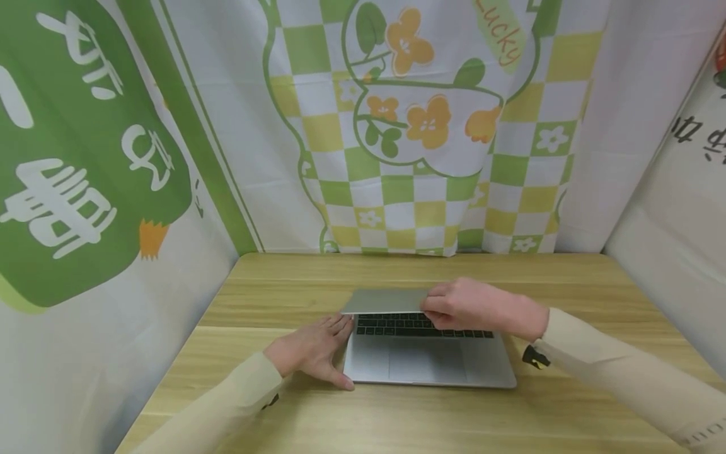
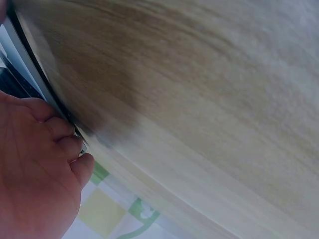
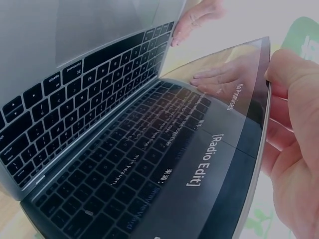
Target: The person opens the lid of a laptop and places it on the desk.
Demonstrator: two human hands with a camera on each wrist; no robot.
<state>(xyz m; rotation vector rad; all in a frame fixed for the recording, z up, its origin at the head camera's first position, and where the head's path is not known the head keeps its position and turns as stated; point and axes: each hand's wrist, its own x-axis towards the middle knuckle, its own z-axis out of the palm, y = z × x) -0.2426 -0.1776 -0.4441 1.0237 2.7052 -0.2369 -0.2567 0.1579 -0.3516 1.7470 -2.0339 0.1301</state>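
Note:
A silver laptop (image 1: 365, 359) lies on the wooden table, its lid (image 1: 386, 301) tilted low over the black keyboard (image 1: 414, 331). My right hand (image 1: 476, 306) pinches the lid's free edge. In the right wrist view its thumb is at the screen's rim and its fingers lie behind the lid. The screen (image 3: 219, 164) is lit with lines of text and mirrors the keys. Against the base's left side rests my left hand (image 1: 312, 350), thumb by the front corner and fingers farther back. The left wrist view shows its fingers (image 2: 60, 132) touching the laptop's edge.
The wooden table (image 1: 272, 290) extends around the laptop on all sides. A checkered, flowered curtain (image 1: 397, 208) hangs behind its back edge. Printed cloth (image 1: 96, 189) hangs at the left, and a pale cloth wall (image 1: 675, 208) stands at the right.

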